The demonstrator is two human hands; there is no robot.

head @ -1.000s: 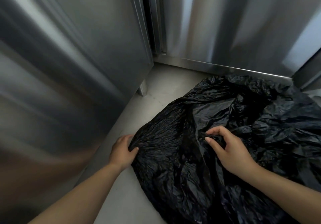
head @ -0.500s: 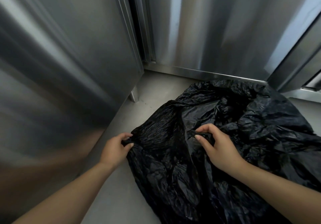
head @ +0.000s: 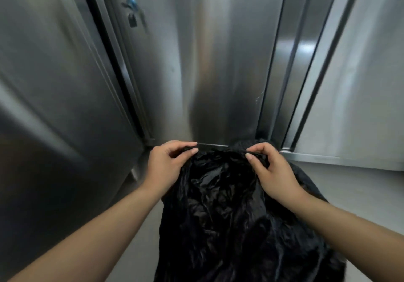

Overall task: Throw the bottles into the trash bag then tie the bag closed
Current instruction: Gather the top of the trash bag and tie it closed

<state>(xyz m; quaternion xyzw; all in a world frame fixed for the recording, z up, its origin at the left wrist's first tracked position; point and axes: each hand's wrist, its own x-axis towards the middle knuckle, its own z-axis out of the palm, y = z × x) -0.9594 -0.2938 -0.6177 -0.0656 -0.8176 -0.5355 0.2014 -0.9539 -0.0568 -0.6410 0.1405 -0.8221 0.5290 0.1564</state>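
A crinkled black trash bag (head: 223, 211) hangs in front of me, held up by its top edge. My left hand (head: 168, 163) pinches the bag's upper left edge between thumb and fingers. My right hand (head: 271, 168) pinches the upper right edge the same way. The plastic between my hands sags in folds, and I cannot tell whether the mouth is open. No bottles are in view; whatever is inside the bag is hidden.
Stainless steel cabinet doors surround me: a large panel (head: 54, 106) close on the left, a door (head: 218, 63) straight ahead with a small padlock and blue tag (head: 132, 12), another panel (head: 360, 84) on the right. Grey floor (head: 349, 185) shows beside the bag.
Both hands have lifted the bag's top edge up off the floor and drawn closer together. The view has tilted upward toward the cabinet doors.
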